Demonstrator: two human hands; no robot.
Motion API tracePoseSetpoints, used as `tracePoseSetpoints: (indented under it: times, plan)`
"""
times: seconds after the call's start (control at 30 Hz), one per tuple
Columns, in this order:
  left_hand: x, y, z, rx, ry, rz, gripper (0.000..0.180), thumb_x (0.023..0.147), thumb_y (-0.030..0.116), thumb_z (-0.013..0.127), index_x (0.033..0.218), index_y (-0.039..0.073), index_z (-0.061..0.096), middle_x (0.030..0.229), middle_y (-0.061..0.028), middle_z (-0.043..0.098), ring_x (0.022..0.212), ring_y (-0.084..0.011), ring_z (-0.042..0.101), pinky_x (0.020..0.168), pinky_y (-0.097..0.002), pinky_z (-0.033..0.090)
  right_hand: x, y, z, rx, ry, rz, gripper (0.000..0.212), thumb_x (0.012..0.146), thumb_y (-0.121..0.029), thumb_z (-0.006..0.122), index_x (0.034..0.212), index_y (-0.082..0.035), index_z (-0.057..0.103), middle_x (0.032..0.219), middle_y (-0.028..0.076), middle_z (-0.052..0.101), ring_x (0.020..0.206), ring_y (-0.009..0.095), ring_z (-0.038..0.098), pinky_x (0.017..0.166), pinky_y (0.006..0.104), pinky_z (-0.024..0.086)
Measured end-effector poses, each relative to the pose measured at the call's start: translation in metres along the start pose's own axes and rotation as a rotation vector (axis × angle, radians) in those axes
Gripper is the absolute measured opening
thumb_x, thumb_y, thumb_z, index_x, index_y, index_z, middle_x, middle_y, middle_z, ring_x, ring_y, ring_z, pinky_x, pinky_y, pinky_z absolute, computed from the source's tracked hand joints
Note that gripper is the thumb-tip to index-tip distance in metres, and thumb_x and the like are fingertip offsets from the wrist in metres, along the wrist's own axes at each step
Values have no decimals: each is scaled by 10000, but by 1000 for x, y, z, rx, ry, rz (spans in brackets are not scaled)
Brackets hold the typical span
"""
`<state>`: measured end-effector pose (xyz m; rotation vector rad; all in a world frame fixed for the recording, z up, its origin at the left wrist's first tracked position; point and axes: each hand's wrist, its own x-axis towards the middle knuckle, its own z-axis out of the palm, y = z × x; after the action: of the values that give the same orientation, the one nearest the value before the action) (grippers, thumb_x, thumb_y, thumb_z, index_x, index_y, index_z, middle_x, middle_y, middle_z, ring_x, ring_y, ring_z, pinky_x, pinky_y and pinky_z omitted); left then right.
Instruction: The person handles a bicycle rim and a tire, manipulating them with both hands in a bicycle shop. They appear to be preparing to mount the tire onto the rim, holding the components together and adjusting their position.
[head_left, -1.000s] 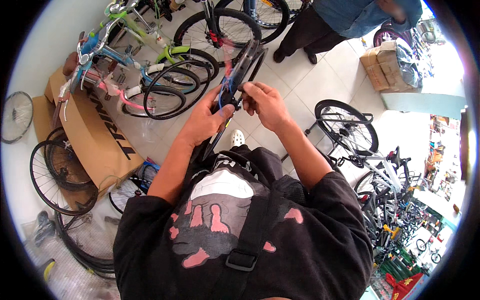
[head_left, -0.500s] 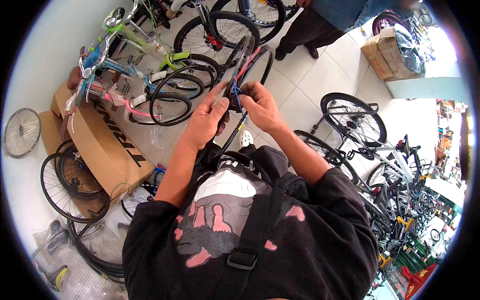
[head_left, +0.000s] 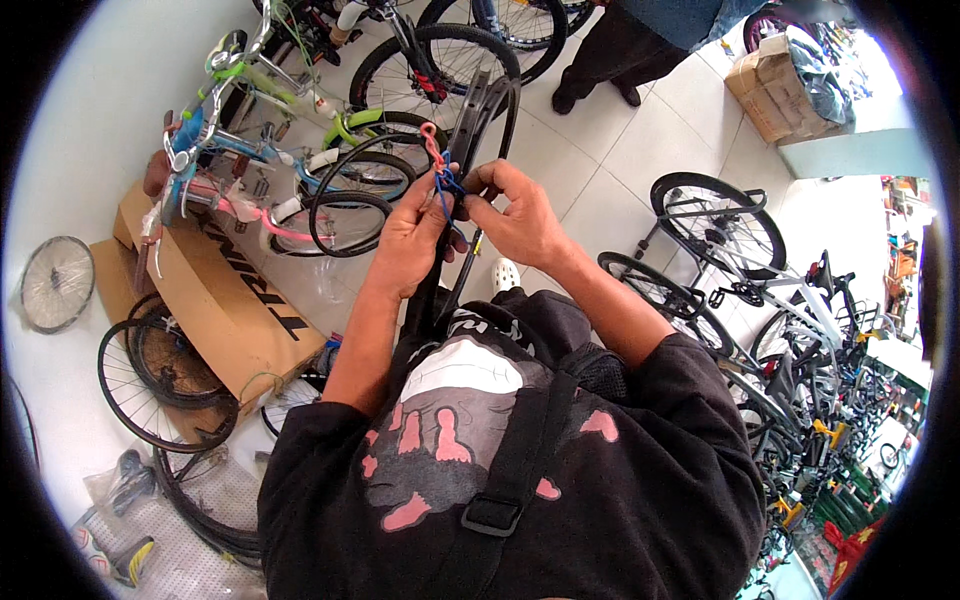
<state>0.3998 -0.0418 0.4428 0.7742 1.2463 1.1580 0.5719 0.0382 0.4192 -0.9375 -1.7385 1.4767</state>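
In front of my body stands a bundle of long black curved strips (head_left: 470,130), like mudguards or a folded tyre; I cannot tell which. A blue string (head_left: 446,186) and a twisted red-pink cord (head_left: 431,143) are tangled together at its near left side. My left hand (head_left: 408,238) is closed at the blue string, thumb on top, with some fingers hidden behind the bundle. My right hand (head_left: 525,218) pinches the blue string between thumb and forefinger, close to the left fingertips. A thin black cable-like rod (head_left: 467,262) runs down below the hands toward my shirt.
Several small bicycles (head_left: 255,150) stand to the left beside an open cardboard box (head_left: 225,300) and loose wheels (head_left: 165,375). Another person (head_left: 630,50) stands ahead near a taped carton (head_left: 770,95). A white bicycle (head_left: 790,295) and more bikes crowd the right.
The red-pink cord, stretched up along the strips before, now hangs in a curled loop left of them. The strips look closer together. My hands stay nearly in place.
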Motion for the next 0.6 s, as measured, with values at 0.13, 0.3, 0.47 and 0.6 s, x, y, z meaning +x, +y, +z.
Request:
tracePoseSetpoints:
  times: [0.13,0.3,0.47,0.6]
  plan:
    - [0,1,-9,-5,42,-20,398,1123,382,518,1427,127,549,992,-62,713,644,-126,666,517,-250,485,6,-18,-4,60,-59,-40,291,901,-95,698,1168,17,669,988,136,709,916,218,685,807,361,557]
    - [-3,14,-14,-17,50,-72,416,1104,471,512,1354,141,553,981,-74,720,646,-139,673,516,-254,487,30,-42,-17,24,-144,-102,291,977,-95,644,1251,-1,671,1001,112,688,909,193,681,799,349,551]
    - [3,22,-8,-13,4,-90,408,1093,486,523,1349,168,528,958,-71,714,645,-122,664,517,-247,489,70,-61,-35,-361,-299,-518,259,969,-143,674,1181,2,707,1012,168,674,884,362,694,770,413,548]
    - [3,24,-7,55,24,-124,365,1096,491,519,1304,193,539,974,-75,722,638,-122,676,515,-248,492,82,-88,-47,-556,-447,-446,272,942,-232,671,1133,-46,726,979,153,699,879,372,695,775,442,552]
